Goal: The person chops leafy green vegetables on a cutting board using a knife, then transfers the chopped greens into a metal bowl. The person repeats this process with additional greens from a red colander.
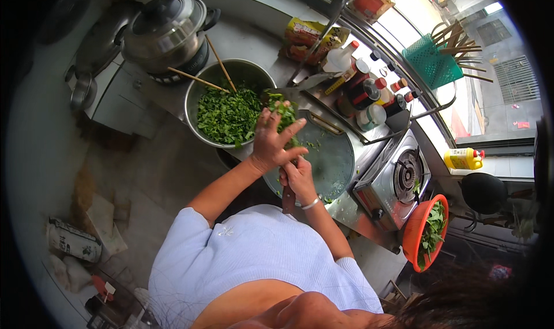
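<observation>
My right hand point(299, 180) is wrapped round the brown wooden handle of a cleaver point(288, 201). Its broad blade points away from me, mostly hidden under chopped greens point(284, 115). Over that heap lies my left hand point(271, 141), its fingers spread and touching the leaves. Both hands are above the left side of a round grey-green cutting board point(334, 167), which has green scraps on it. Just left of the blade stands a large steel pot point(191, 121), filled with chopped greens point(228, 115). Two wooden chopsticks point(216, 58) stick out of the pot.
A lidded steel cooker point(164, 32) stands far left. Sauce bottles point(365, 94) line a metal rack at the back, near a green utensil basket point(433, 62). On the right are a gas stove point(398, 176) and an orange basket point(411, 231) of whole leafy greens.
</observation>
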The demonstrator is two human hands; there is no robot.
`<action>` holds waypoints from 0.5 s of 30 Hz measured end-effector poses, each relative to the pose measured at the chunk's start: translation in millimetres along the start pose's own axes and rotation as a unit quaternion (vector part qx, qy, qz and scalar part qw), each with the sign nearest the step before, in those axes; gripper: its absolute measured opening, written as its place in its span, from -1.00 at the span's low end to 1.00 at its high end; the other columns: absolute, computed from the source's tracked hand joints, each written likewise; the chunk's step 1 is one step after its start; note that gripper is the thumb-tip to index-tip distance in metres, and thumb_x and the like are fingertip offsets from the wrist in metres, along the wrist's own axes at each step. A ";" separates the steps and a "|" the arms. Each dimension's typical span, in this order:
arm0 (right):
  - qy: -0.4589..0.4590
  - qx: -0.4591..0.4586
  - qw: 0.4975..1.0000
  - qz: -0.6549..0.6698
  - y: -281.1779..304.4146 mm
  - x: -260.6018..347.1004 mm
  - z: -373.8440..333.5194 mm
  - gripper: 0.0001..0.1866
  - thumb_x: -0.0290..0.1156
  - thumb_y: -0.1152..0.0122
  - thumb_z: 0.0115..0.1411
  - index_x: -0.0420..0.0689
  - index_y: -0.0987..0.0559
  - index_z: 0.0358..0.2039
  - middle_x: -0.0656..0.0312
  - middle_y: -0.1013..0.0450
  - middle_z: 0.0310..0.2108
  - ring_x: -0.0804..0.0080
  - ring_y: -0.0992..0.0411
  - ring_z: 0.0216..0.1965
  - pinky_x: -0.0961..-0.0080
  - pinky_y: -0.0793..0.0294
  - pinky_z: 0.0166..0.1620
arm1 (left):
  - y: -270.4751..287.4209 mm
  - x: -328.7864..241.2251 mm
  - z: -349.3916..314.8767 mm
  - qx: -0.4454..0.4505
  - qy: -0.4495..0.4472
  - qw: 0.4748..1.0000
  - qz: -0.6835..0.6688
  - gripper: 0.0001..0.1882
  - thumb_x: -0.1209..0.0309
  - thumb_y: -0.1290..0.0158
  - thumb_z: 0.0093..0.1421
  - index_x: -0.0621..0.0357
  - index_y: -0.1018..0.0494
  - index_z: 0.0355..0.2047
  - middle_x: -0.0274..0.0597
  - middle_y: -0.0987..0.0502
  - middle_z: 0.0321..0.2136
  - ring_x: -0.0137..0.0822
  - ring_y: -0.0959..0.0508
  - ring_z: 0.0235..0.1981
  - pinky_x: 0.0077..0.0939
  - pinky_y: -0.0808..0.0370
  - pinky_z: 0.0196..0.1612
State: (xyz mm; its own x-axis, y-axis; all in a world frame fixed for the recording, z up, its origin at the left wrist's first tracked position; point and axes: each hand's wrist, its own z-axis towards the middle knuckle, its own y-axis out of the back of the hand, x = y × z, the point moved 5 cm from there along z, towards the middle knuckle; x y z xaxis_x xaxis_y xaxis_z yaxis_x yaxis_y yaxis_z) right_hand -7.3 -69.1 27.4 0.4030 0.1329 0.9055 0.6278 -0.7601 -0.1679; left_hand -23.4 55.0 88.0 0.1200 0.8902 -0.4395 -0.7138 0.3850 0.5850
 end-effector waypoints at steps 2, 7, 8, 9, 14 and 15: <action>0.002 0.037 0.999 -0.002 -26.6 4.8 17.3 -0.85 -0.45 0.02 0.20 -0.16 -0.35 -0.51 0.34 -0.31 -0.71 0.61 -0.26 -0.74 0.61 -0.28 -0.67 | 14.5 30.8 1.7 -0.024 0.031 0.999 0.028 -0.50 0.07 -0.22 -0.05 -0.04 -0.50 -0.10 0.05 -0.32 0.07 0.11 -0.32 0.03 -0.06 -0.25 0.10; -0.019 0.087 0.996 -0.030 -62.2 2.6 32.1 -0.84 -0.44 0.02 0.20 -0.15 -0.33 -0.53 0.34 -0.30 -0.72 0.61 -0.25 -0.75 0.60 -0.29 -0.67 | 31.8 99.4 -3.9 -0.067 0.066 0.993 0.070 -0.73 0.28 -0.24 -0.07 0.00 -0.49 -0.34 -0.08 -0.41 -0.24 0.00 -0.42 -0.18 -0.17 -0.42 -0.13; -0.024 0.086 0.995 -0.034 -61.2 1.2 29.3 -0.84 -0.44 0.02 0.20 -0.15 -0.33 -0.53 0.34 -0.30 -0.73 0.61 -0.25 -0.75 0.60 -0.28 -0.67 | 28.7 111.8 -9.2 -0.060 0.075 0.991 0.096 -0.75 0.28 -0.23 -0.06 0.00 -0.48 -0.36 -0.08 -0.41 -0.25 0.00 -0.43 -0.19 -0.17 -0.43 -0.14; -0.027 0.082 0.996 -0.038 -58.9 0.3 26.1 -0.84 -0.45 0.02 0.20 -0.15 -0.34 -0.53 0.34 -0.30 -0.73 0.62 -0.24 -0.75 0.61 -0.28 -0.68 | 26.7 124.4 -14.8 -0.052 0.082 0.988 0.120 -0.77 0.29 -0.23 -0.05 0.00 -0.48 -0.38 -0.09 -0.41 -0.26 0.00 -0.43 -0.21 -0.17 -0.43 -0.14; -0.008 -0.061 0.998 -0.014 8.2 -8.7 -9.1 -0.84 -0.46 0.01 0.20 -0.13 -0.35 -0.53 0.34 -0.31 -0.72 0.65 -0.24 -0.75 0.64 -0.24 -0.67 | 23.9 163.7 -28.7 0.171 0.137 0.951 0.216 -0.58 0.02 -0.15 0.01 -0.15 -0.50 -0.13 -0.12 -0.41 -0.12 0.02 -0.34 0.03 0.02 -0.30 0.03; -0.006 -0.098 0.995 -0.019 25.4 -9.8 -16.2 -0.84 -0.46 0.00 0.20 -0.13 -0.35 -0.53 0.34 -0.32 -0.72 0.65 -0.24 -0.75 0.64 -0.24 -0.67 | 29.4 165.1 -25.4 0.210 0.152 0.946 0.196 -0.53 -0.04 -0.12 0.01 -0.20 -0.49 -0.08 -0.09 -0.41 -0.11 0.06 -0.33 0.04 0.01 -0.29 0.06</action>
State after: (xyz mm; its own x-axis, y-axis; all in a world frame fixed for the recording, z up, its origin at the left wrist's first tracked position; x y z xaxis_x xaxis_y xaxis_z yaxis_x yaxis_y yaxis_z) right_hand -6.0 -100.0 20.6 0.3897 0.1709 0.9049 0.5018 -0.8633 -0.0530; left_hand -42.1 207.1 15.4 -0.3454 0.8984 -0.2711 -0.3172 0.1601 0.9347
